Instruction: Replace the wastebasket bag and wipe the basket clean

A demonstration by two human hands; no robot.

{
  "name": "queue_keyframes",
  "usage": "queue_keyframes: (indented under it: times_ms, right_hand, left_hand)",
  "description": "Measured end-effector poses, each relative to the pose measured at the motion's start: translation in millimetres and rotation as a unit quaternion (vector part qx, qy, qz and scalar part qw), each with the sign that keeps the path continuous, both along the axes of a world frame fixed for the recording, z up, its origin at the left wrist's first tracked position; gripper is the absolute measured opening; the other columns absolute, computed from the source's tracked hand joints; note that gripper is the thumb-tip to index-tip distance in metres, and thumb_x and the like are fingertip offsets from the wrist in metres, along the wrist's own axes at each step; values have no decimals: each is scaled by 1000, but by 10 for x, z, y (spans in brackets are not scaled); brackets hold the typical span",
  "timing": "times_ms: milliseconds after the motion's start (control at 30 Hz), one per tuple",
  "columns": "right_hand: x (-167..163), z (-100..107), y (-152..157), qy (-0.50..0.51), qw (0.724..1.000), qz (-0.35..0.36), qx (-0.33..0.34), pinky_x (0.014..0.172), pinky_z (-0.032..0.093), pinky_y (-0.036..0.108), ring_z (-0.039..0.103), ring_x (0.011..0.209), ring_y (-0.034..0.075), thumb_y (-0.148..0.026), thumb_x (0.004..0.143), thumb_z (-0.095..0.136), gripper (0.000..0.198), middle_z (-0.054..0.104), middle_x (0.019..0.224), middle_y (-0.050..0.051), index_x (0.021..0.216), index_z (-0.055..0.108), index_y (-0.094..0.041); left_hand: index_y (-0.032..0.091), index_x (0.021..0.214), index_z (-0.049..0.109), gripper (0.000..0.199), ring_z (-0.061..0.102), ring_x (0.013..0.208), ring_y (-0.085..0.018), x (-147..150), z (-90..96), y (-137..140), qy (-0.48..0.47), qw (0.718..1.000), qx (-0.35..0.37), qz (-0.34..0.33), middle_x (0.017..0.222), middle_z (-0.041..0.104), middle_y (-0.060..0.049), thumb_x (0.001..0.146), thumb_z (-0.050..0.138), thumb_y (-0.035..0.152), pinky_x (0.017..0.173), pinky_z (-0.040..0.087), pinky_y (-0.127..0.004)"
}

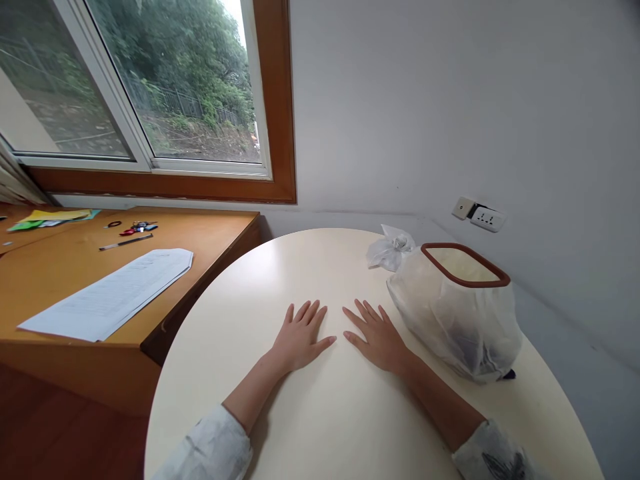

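Observation:
My left hand (301, 338) lies flat on the round cream table (320, 427), fingers spread and holding nothing. Opposite it, my right hand (377, 335) also rests palm down with its fingers apart. A small gap separates the two thumbs. Just right of my right hand stands a whitish translucent bag (450, 320) with a brown rim around its open top. Something dark shows faintly through its side, too blurred to name. Behind the bag sits a knotted clear plastic bag (393, 248). Neither hand touches either bag.
On the left, a wooden desk (215, 237) bears sheets of paper (115, 293), a pen (126, 242), keys (143, 227) and coloured papers (55, 217). A wall socket (487, 218) is behind the bag. A small dark object (509, 375) pokes out beside the bag's base.

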State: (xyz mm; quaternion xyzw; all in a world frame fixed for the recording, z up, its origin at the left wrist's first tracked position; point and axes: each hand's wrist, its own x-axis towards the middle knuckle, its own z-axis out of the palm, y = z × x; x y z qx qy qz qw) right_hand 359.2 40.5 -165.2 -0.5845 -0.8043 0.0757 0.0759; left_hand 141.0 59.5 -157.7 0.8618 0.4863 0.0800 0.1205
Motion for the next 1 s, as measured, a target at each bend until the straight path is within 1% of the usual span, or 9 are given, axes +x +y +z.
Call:
queue_keyframes:
  times_ms: [200,367,767,900,1000]
  right_hand:
    - [-12,41,2,-5,1000,7,-6,109,8,47,11,137,22,-57,88,19,57,17,149,1,140,22,-34]
    - [-18,58,11,5,1000,8,1,109,9,48,12,136,22,-57,88,19,57,18,148,2,139,23,-34]
    - [-18,91,45,20,1000,12,-3,109,10,49,11,137,22,-58,88,17,58,17,148,2,139,23,-33]
    - [-7,134,37,29,1000,12,3,109,11,50,13,136,23,-56,88,20,56,18,148,2,139,25,-33]
    - [-6,172,27,38,999,12,14,108,15,50,16,135,24,-54,89,23,54,22,147,3,138,28,-31]
  left_hand:
    - [25,141,20,71,11,137,-28,-1,53,-9,14,1000,1,0,148,17,-6,83,21,65,108,5,-53]
    - [25,141,21,69,14,136,-28,-5,94,-12,11,1000,7,-1,148,20,-6,83,23,64,108,8,-54]
    - [28,141,17,66,14,136,-28,-23,81,31,1,1000,7,-7,148,18,-5,85,26,61,108,9,-55]
    - [29,141,15,64,15,136,-28,-33,52,60,3,1000,28,-9,148,18,-4,86,26,59,108,10,-55]
    - [30,141,14,63,16,136,-28,-37,38,75,9,999,43,-12,148,18,-4,86,27,58,108,11,-54]
